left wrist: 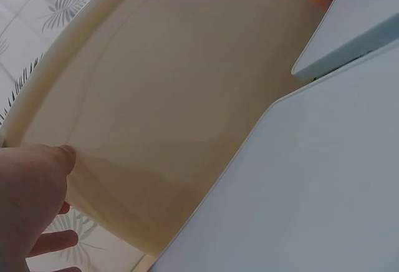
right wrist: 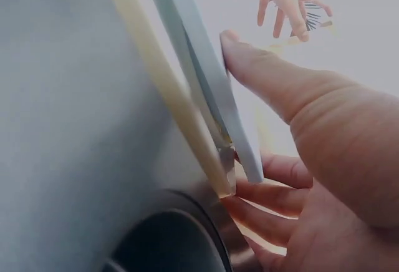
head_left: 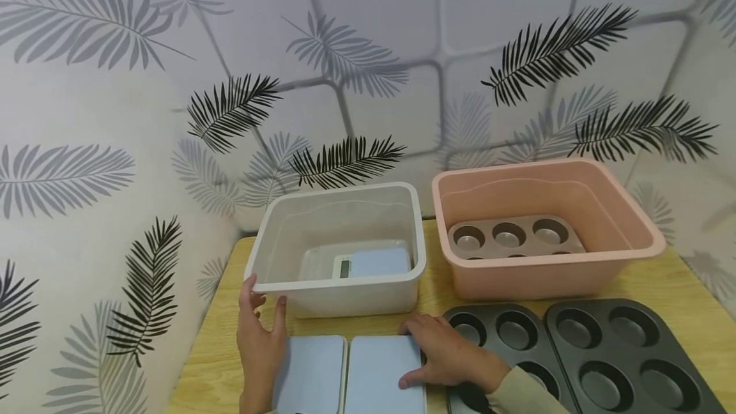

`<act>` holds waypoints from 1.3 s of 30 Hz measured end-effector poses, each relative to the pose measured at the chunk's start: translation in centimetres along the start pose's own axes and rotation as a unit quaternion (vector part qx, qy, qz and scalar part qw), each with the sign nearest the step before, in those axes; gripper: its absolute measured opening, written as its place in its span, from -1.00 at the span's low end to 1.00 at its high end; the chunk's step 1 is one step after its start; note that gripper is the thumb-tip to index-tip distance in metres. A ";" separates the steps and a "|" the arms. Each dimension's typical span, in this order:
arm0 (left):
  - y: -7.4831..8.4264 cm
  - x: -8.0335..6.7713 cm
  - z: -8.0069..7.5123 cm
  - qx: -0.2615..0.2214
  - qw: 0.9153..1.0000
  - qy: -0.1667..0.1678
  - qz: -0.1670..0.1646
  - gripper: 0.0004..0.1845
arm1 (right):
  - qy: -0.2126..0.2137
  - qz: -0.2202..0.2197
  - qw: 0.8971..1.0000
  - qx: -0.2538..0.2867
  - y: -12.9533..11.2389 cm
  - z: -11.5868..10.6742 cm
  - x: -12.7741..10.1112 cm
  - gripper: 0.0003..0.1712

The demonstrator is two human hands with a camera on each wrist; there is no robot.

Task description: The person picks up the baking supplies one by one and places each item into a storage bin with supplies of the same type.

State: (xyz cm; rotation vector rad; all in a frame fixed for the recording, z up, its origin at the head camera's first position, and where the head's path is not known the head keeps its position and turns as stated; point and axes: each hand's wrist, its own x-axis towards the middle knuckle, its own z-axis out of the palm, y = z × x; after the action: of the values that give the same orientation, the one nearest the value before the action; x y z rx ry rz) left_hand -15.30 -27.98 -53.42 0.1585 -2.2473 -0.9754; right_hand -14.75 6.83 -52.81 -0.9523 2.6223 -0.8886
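Note:
Two kitchen scales with pale blue tops lie side by side at the front, the left scale (head_left: 313, 372) and the right scale (head_left: 376, 369). My right hand (head_left: 445, 353) grips the right scale by its right edge, thumb on the blue top (right wrist: 215, 53) and fingers around the far corner. My left hand (head_left: 261, 331) is at the front left corner of a white plastic bin (head_left: 356, 299), fingers spread. In the left wrist view its thumb touches the bin wall (left wrist: 168, 78). Inside the bin lies another blue-topped scale (head_left: 379, 262) with a small display.
A pink bin (head_left: 529, 280) stands at the back right with a light brown muffin tin (head_left: 508, 235) inside. Two dark muffin tins, one nearer (head_left: 514, 350) and one farther right (head_left: 627, 353), lie in front of it. A patterned wall (head_left: 391, 114) rises behind the wooden table (head_left: 221, 331).

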 end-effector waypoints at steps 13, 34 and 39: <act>0.0 0.0 0.1 -0.002 1.000 -0.009 -0.008 -0.21 | -0.016 -0.028 0.991 0.129 -0.1 -1.7 -0.1 -0.27; -0.2 -0.2 0.1 0.002 1.000 -0.011 -0.008 -0.19 | -0.084 0.029 0.910 0.405 0.9 -2.9 -0.9 -0.52; -0.2 -0.2 0.1 0.000 1.000 -0.009 -0.005 -0.19 | -0.065 0.054 0.890 0.449 1.1 -2.8 -1.3 -0.49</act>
State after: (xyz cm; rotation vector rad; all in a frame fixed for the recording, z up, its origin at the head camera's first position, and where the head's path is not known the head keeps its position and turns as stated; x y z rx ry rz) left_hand -15.25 -28.00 -53.73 0.1616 -2.2658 -0.9847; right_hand -15.42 9.62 -51.30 -0.5574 1.7586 -1.6904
